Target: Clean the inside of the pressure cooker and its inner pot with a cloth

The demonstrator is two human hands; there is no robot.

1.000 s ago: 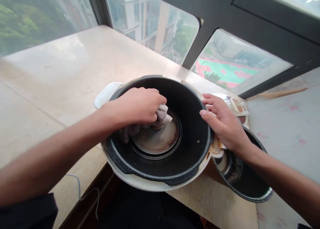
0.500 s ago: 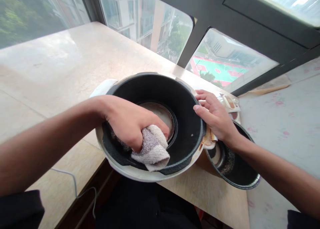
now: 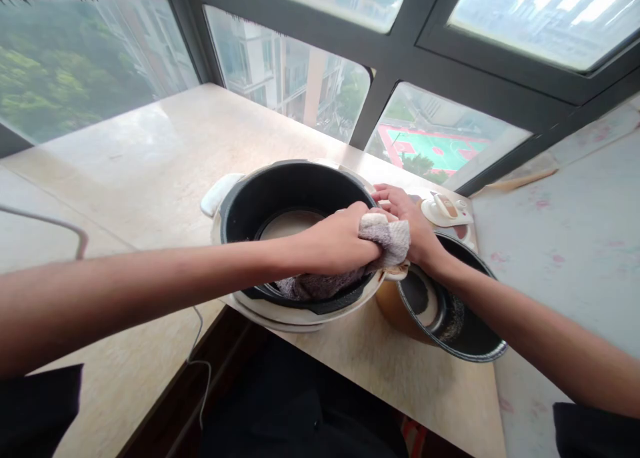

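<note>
— Grey-and-white cloth (image 3: 387,237): where?
— Balled in the left hand (image 3: 344,241), fingers clenched on it, at the white cooker's (image 3: 280,319) right rim. Tail trails into the black interior.
— Right hand (image 3: 417,228)?
— Against that same side, half hidden. Can't make out whether it grips.
— Failure modes?
— Cooker's near side looks right at the counter's (image 3: 425,395) front edge: hard pull plus weak bracing could tip it. Second pot (image 3: 393,308) looks tilted, just beside; dropped right forearm (image 3: 520,331) might knock it. Hanging cord (image 3: 199,362) could snag.
</note>
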